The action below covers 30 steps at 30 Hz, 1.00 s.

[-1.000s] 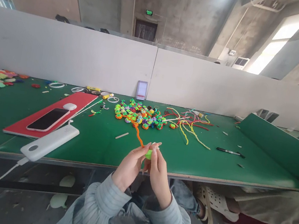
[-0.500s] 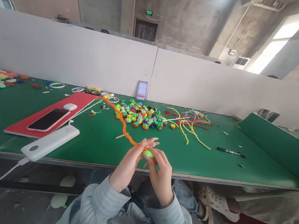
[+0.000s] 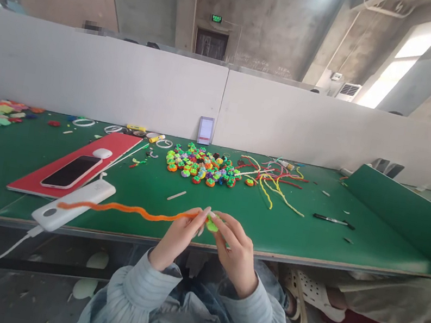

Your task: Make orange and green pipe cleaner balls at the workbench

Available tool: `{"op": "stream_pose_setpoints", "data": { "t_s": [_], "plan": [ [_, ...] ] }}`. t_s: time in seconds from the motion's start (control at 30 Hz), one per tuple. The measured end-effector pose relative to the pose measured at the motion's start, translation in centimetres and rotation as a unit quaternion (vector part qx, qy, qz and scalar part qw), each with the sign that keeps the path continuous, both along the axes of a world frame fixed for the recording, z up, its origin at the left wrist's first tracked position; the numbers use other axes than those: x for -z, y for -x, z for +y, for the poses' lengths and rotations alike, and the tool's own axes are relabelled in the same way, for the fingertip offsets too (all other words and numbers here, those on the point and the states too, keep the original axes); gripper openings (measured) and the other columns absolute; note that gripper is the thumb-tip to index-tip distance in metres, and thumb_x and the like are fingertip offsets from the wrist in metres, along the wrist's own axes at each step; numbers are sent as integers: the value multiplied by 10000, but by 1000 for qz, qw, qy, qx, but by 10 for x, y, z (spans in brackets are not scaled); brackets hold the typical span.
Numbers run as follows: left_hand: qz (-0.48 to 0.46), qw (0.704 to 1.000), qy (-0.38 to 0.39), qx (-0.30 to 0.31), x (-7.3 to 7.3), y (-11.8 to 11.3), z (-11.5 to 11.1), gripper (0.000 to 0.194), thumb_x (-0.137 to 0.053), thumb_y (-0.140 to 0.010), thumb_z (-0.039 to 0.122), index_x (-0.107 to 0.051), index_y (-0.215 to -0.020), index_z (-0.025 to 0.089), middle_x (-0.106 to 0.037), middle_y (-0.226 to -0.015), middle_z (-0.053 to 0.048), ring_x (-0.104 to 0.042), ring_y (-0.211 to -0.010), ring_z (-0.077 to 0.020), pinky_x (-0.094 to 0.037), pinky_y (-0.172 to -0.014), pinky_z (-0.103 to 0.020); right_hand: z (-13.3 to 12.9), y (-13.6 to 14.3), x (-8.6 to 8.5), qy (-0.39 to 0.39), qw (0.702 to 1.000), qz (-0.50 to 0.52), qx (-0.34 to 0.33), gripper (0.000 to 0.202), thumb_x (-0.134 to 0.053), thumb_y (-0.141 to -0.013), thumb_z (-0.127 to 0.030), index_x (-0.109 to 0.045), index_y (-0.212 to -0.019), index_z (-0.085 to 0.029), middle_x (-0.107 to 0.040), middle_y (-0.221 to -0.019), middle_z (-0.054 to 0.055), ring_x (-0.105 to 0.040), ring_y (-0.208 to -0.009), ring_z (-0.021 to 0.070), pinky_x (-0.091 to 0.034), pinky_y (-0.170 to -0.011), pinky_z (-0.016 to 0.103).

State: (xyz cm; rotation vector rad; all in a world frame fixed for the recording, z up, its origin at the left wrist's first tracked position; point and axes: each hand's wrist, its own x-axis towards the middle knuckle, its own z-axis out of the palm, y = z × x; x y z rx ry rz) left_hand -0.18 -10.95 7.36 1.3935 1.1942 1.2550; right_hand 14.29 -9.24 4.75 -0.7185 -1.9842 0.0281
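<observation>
OK so the landmark here is the colourful pile [image 3: 202, 166] of little fuzzy pieces sitting on a green worktop [image 3: 286, 234]. Going left to right: way off left of the pile there's a heap [image 3: 0, 114] of soft coloured bits. Closer in on that same side, a red folder [image 3: 123, 145] has a dark-screened phone [image 3: 71, 171] lying on it, and just in front is a white power bank [image 3: 98, 191], any marking too small to read. An orange pipe cleaner [image 3: 120, 207] stretches over it, front-left of the pile; can't tell if the loose end touches.

The left hand [image 3: 178, 235], in front of the pile, has its fingers pinching the pipe cleaner's other end. Well behind and above the pile, a lit green sign [image 3: 216, 19] reads "EXIT" under some tiny characters. A second phone [image 3: 205, 130] stands upright right behind the pile, screen text unreadable.

The green piece [image 3: 212, 224] is up in front of the pile, between the two hands, with the right hand's [image 3: 237, 245] fingers gripping it. Right of the pile: a tangle of loose stems [image 3: 274, 179], then further out a black marker [image 3: 332, 220], lettering too small to read.
</observation>
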Motion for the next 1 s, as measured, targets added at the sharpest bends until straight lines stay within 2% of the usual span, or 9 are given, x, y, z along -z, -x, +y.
{"op": "stream_pose_setpoints", "data": {
  "t_s": [0.07,0.23,0.4,0.67,0.83,1.0],
  "plan": [
    [11,1000,-20,4,-1,-1,-2,395,-368,-864,476,-344,-591,192,-286,-538,53,-293,-494,-92,-262,-505,-238,-1,0,0,2,1000,0,0,413,-446,-856,-87,-502,-1228,-258,-593,-1118,93,-615,-945,174,-532,-774,287],
    [53,996,-69,-15,3,-6,-4,318,-336,-888,424,-381,-667,199,-343,-603,38,-362,-567,-112,-309,-557,-241,-4,0,1,33,999,9,17,388,-425,-864,-111,-525,-1207,-260,-594,-1115,92,-647,-800,151,-549,-667,256],
    [76,993,-95,-6,6,-6,-4,283,-320,-900,382,-399,-699,199,-394,-658,19,-409,-637,-127,-346,-619,-249,-7,-2,-5,74,997,-5,22,346,-434,-870,-154,-548,-1182,-253,-609,-1062,91,-642,-823,165,-550,-638,250],
    [86,990,-109,4,3,-5,-6,279,-321,-906,349,-373,-677,199,-379,-660,24,-400,-637,-125,-341,-645,-254,-9,-11,-12,153,987,-15,-35,336,-446,-875,-164,-528,-1188,-255,-591,-1067,83,-617,-838,168,-521,-674,261],
    [107,986,-124,20,1,-2,-7,276,-348,-899,332,-401,-666,194,-400,-665,19,-418,-627,-125,-345,-641,-255,-12,-13,-18,248,964,21,-92,243,-432,-894,-211,-570,-1093,-219,-578,-1031,87,-607,-702,135,-488,-630,252],
    [144,977,-158,4,5,-2,-7,215,-353,-901,298,-429,-729,194,-428,-711,-1,-433,-691,-140,-357,-668,-262,-15,-4,-17,353,923,115,-103,199,-420,-903,-303,-569,-933,-173,-554,-744,21,-561,-560,107,-432,-524,222]
  ]
}}
